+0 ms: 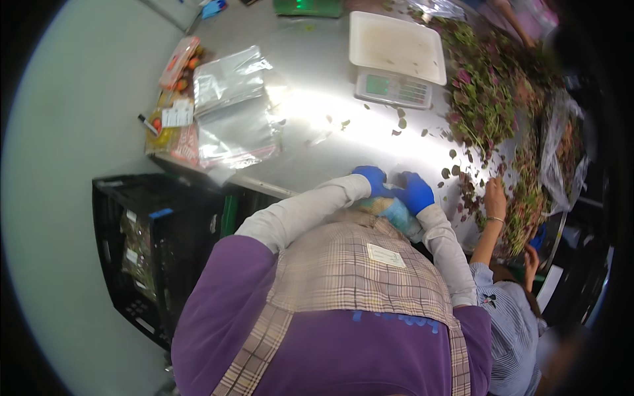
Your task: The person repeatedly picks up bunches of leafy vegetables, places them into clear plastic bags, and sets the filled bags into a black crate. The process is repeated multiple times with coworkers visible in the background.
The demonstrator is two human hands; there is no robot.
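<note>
Both my hands wear blue gloves and meet at the near edge of the steel table [307, 163]. My left hand [371, 179] is curled at the top of a partly clear, light-blue plastic bag [396, 212]. On the same bag's other side, my right hand [417, 192] has its fingers bent around the plastic. The bag lies against my checked apron [346, 267], and its contents are hard to make out. My fingertips are partly hidden. Beyond them, loose dark leaves [401, 119] are scattered over the metal.
Clear plastic bags [233, 114] lie stacked at left. A digital scale [394, 89] carries a white tray [396, 44]. Leafy greens [480, 99] are heaped at right, where a co-worker's hand [494, 198] touches them. Black crates [163, 247] stand at lower left.
</note>
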